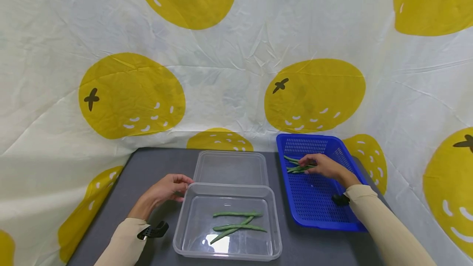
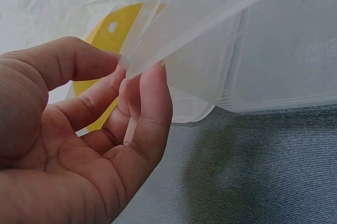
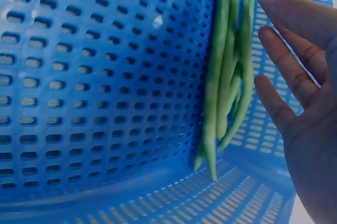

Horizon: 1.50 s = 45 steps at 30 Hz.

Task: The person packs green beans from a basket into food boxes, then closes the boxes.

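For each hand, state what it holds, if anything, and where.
Left hand pinches the clear container at its rim corner. Right hand holds nothing; its straight fingers reach the beans.

Clear, glossy plastic container (image 1: 184, 221) at lower centre; matching clear plastic lid (image 1: 230, 167) behind. Perforated, shiny blue plastic basket (image 1: 314, 200) at right. Smooth, waxy green beans (image 1: 300, 168). Matt grey woven tabletop (image 1: 155, 163). Creased cloth backdrop (image 1: 236, 52).
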Available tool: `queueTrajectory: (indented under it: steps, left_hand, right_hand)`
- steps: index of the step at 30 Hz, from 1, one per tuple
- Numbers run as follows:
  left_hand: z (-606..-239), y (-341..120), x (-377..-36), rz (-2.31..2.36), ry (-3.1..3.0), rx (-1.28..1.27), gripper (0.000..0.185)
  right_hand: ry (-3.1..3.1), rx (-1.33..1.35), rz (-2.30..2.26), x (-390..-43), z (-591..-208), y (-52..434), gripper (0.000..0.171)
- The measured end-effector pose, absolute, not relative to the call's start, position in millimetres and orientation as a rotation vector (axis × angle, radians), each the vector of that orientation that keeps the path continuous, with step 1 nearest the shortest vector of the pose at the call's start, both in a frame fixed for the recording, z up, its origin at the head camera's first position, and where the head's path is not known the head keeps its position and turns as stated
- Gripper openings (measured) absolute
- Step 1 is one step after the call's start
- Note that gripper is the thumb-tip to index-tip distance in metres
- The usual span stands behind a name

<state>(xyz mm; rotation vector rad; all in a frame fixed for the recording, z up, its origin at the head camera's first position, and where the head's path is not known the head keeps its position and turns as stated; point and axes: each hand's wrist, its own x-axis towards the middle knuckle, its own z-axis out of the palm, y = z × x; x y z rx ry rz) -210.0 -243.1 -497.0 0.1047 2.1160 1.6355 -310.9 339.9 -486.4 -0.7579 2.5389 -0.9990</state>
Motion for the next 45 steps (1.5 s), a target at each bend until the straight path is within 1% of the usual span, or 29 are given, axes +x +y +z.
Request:
queueTrajectory:
  steps: [9,17,27,32,40,45]
  left_hand:
    - [-496.3,-244.2,-209.7,1.641,2.111,0.118,0.035]
    - [-494.9,-244.0,-209.3,1.65,2.098,0.139,0.035]
    - [-496.6,-244.8,-209.1,1.646,2.094,0.133,0.035]
    - [-496.7,-244.3,-208.8,1.654,2.091,0.13,0.035]
    - [-496.0,-243.1,-209.7,1.654,2.103,0.108,0.034]
    - [-498.1,-243.8,-210.5,1.648,2.096,0.11,0.034]
  right_hand:
    - [2.5,-0.7,-1.008,-311.7,-494.7,349.1,0.037]
    - [2.597,-0.63,-0.941,-307.5,-499.6,357.1,0.033]
    - [2.709,-0.703,-0.83,-308.7,-502.7,358.3,0.03]
    - [2.681,-0.694,-0.785,-309.1,-503.2,358.2,0.028]
    - [2.663,-0.758,-0.676,-307.9,-505.6,362.6,0.018]
    - [2.708,-0.803,-0.636,-309.4,-505.6,366.5,0.017]
